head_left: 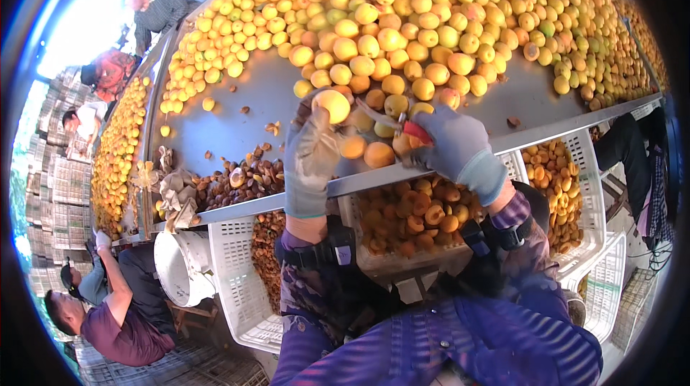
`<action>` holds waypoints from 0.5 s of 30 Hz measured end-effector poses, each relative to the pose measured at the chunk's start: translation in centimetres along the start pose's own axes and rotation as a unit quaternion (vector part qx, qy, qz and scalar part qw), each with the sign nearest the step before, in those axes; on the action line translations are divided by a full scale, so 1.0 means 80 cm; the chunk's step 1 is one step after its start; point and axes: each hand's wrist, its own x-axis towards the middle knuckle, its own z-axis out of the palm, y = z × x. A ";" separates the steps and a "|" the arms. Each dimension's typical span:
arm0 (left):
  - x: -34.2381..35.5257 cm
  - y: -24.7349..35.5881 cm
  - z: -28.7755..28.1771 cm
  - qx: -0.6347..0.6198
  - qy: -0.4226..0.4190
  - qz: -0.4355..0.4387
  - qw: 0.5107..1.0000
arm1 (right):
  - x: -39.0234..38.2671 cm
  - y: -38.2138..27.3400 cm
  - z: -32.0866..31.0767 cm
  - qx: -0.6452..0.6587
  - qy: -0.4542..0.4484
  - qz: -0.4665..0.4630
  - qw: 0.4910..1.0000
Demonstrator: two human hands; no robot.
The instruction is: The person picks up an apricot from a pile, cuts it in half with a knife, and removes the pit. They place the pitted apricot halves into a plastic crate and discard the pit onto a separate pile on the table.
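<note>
The left hand (313, 156) holds an apricot (330, 106) up at its fingertips, over the near side of the table (215, 133); its grip is narrowed to the fruit's width, leaving most of the yellow skin bare on top. The right hand (458, 143) has its grip folded round a red-handled tool (418, 132), whose metal end points left toward the apricot, probably to bring the two together with little wrist turn. How far its metal parts stand apart is too blurred to tell. Both hands are gloved, likely against juice and nicks.

The heap (431, 8) covers the far side, with loose fruit trailing near the hands, seemingly for a short reach. A brown pile (259, 177), pits by the look of it, lies apart at left, perhaps to avoid mixing. Halves (402, 213) fill a crate (381, 264) just below the table's edge, presumably so pieces can drop straight in.
</note>
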 end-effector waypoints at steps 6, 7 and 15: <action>-0.003 -0.004 0.004 -0.053 -0.098 -0.018 0.994 | 0.002 0.009 0.004 0.017 -0.007 -0.002 1.000; -0.002 -0.003 0.003 -0.045 -0.109 -0.007 0.993 | 0.005 0.012 0.004 0.050 0.004 0.003 0.999; -0.006 0.002 0.020 0.048 -0.111 0.032 0.992 | -0.023 0.015 -0.032 0.410 -0.176 -0.017 0.895</action>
